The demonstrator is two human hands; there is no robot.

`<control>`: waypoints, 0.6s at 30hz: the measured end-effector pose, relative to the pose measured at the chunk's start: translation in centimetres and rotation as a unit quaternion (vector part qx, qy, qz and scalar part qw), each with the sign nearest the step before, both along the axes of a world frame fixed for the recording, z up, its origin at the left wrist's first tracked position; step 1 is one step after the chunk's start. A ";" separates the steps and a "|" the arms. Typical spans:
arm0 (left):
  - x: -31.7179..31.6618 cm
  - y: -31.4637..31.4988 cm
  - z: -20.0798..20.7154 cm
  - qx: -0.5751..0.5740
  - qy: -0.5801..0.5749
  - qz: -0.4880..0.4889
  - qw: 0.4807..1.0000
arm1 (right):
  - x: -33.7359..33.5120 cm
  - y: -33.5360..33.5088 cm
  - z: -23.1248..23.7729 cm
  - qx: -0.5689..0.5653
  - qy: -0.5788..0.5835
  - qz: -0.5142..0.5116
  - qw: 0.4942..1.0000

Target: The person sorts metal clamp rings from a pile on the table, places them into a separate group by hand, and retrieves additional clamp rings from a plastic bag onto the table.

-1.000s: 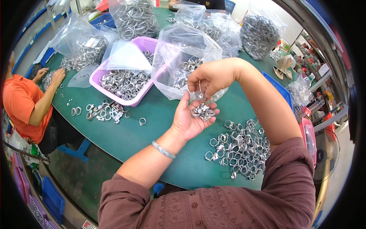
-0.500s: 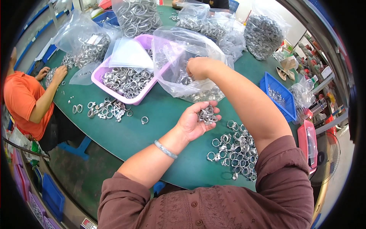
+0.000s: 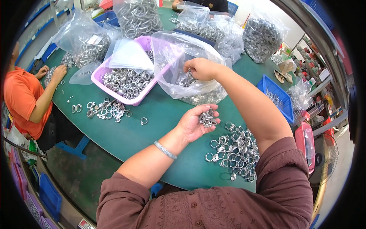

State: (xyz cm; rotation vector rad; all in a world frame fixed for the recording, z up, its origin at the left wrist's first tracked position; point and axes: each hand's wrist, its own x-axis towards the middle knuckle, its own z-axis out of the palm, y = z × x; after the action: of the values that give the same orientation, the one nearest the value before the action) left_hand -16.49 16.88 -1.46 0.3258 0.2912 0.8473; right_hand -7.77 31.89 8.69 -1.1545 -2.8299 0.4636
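Note:
My left hand (image 3: 190, 124) is palm up, its fingers curled round a small handful of silvery metal pieces (image 3: 207, 119). Over the mouth of a clear plastic bag (image 3: 167, 87), my right hand (image 3: 203, 69) has its fingers bent together; whatever is at the fingertips is too small to make out. More metal parts (image 3: 186, 79) show inside that bag. Below my right forearm, a pile of silvery ring-shaped clamps (image 3: 239, 154) lies on the green table (image 3: 152, 143). One loose ring (image 3: 143, 121) sits left of my left hand.
A lilac basket (image 3: 111, 92) of metal rings touches the bag, with white sheets (image 3: 131, 55) on top. A smaller heap of parts (image 3: 108, 110) lies before it. Blue tray (image 3: 288, 117) stands right. A person in orange (image 3: 24, 103) works at left. Filled bags (image 3: 138, 19) line the back.
My right hand has drawn slightly down in the bag's mouth, and its curled thumb and fingers show more plainly. The left hand stays nearly still with its metal pieces.

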 end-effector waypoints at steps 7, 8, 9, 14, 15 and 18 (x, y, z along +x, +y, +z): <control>0.2 0.0 -0.1 0.005 0.002 -0.002 1.000 | -2.5 -0.2 -1.3 0.004 -0.039 0.106 0.994; 0.0 0.1 -0.2 0.007 -0.003 -0.001 1.000 | -3.1 -0.6 -1.5 0.003 -0.080 0.093 0.992; 0.0 0.1 -0.3 0.007 -0.002 -0.002 1.000 | -3.2 -0.7 -1.7 0.003 -0.122 0.079 0.989; 0.1 0.2 -0.3 0.008 -0.016 -0.001 1.000 | -3.0 -0.1 -1.3 0.016 -0.146 0.069 0.987; 0.2 0.1 -0.2 0.008 -0.017 -0.002 1.000 | -2.2 0.2 -1.2 0.019 -0.077 0.079 0.994; 0.2 0.1 0.0 0.003 -0.008 0.001 1.000 | -1.1 0.6 -0.8 0.029 0.013 0.064 0.997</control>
State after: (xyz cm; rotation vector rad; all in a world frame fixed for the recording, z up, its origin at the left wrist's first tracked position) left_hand -16.27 16.95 -1.42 0.3247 0.2729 0.8531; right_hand -8.82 32.51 7.85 -0.9543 -2.8868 0.3977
